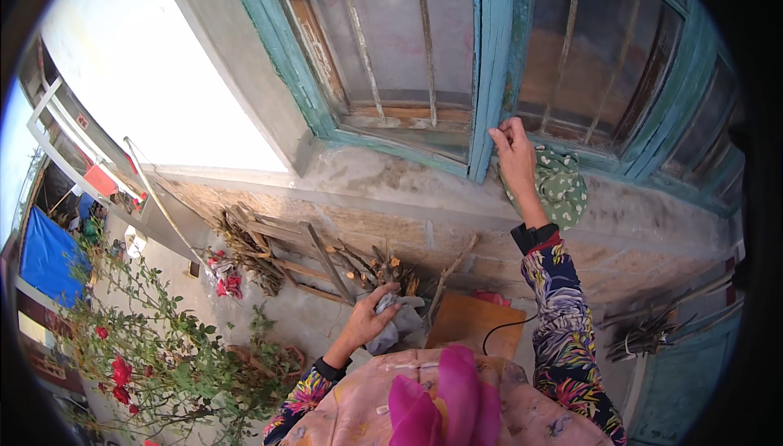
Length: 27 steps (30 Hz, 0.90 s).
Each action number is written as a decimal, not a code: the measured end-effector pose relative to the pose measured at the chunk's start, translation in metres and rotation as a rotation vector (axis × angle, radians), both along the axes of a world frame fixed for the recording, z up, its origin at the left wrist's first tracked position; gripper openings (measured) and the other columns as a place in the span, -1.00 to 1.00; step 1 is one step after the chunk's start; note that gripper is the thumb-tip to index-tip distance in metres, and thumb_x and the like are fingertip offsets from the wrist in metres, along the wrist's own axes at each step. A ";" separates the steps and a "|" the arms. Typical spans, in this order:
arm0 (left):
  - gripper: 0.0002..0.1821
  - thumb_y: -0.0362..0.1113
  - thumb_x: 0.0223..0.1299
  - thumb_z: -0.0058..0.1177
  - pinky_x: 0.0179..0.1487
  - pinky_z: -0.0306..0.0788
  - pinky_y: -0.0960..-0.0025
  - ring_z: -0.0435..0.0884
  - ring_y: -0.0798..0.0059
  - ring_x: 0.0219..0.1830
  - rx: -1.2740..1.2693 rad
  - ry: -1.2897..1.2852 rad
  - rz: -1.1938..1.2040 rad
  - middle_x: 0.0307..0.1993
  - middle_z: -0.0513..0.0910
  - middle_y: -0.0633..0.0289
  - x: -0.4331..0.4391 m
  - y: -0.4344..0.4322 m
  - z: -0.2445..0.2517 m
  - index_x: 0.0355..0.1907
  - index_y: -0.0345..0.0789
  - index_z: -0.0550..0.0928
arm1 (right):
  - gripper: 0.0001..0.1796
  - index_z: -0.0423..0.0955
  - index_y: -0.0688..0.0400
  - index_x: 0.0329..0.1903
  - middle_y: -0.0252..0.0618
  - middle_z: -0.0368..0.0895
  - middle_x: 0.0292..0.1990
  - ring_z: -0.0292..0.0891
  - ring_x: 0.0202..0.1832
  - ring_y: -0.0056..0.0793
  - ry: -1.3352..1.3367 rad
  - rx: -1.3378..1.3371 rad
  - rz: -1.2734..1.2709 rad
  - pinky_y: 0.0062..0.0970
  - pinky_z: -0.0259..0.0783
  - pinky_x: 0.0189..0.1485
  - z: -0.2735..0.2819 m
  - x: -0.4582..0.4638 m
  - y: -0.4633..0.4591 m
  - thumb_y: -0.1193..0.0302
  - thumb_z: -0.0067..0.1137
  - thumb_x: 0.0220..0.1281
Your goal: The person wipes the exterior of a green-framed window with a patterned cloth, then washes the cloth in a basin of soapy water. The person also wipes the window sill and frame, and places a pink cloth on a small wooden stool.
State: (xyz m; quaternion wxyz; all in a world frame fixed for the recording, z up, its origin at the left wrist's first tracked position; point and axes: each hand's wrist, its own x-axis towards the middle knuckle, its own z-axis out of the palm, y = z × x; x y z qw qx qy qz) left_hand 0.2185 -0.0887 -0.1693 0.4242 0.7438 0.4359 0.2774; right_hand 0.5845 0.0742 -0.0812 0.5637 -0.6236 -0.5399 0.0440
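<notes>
My left hand [370, 317] is closed on a crumpled grey cloth [397, 327] low before me. Higher up, my right hand [514, 152] is at the bottom edge of a blue-green painted wooden window sash [489, 67], which stands partly swung out from its frame. The thumb and fingers are bent near the sash edge; whether they grip it cannot be told. Just beside my right hand, a green cloth with a pale pattern [566, 186] lies on the concrete windowsill [379, 171]. Metal bars [425, 42] stand behind the glass.
Cut firewood [391, 268] and a wooden frame [318, 256] lean at the wall below the sill. An orange-brown board [474, 324] with a dark cable lies below. A rose bush [177, 348] grows at left; a mop [171, 213] leans near the white wall. Bundled sticks [642, 330] are at right.
</notes>
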 end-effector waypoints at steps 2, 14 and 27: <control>-0.54 -0.20 0.27 0.12 0.05 0.47 0.26 0.65 0.13 -0.02 -0.012 -0.003 0.002 -0.08 0.66 -0.03 -0.002 0.001 0.000 0.20 -0.26 0.49 | -0.67 0.36 0.11 -0.11 -0.13 0.61 -0.43 0.54 -0.34 0.00 -0.031 0.011 -0.034 -0.15 0.36 -0.30 0.000 0.008 0.015 0.15 0.14 0.31; -0.60 -0.22 0.28 0.10 0.10 0.44 0.30 0.63 0.24 0.05 -0.127 -0.012 0.005 -0.03 0.66 0.01 -0.011 0.011 -0.006 0.14 -0.31 0.52 | -0.57 0.36 0.20 -0.40 -0.13 0.52 -0.62 0.54 -0.60 -0.23 0.043 -0.011 -0.076 -0.22 0.36 -0.43 0.002 0.021 0.054 0.08 0.09 0.36; -0.61 -0.21 0.29 0.09 0.05 0.47 0.27 0.65 0.10 0.00 -0.083 0.049 -0.048 -0.04 0.65 -0.01 0.001 0.041 -0.010 0.14 -0.26 0.51 | -0.47 0.55 0.19 -0.55 -0.30 0.53 -0.72 0.52 -0.69 -0.43 0.250 -0.114 -0.242 -0.39 0.40 -0.46 0.020 0.015 0.077 -0.04 0.14 0.26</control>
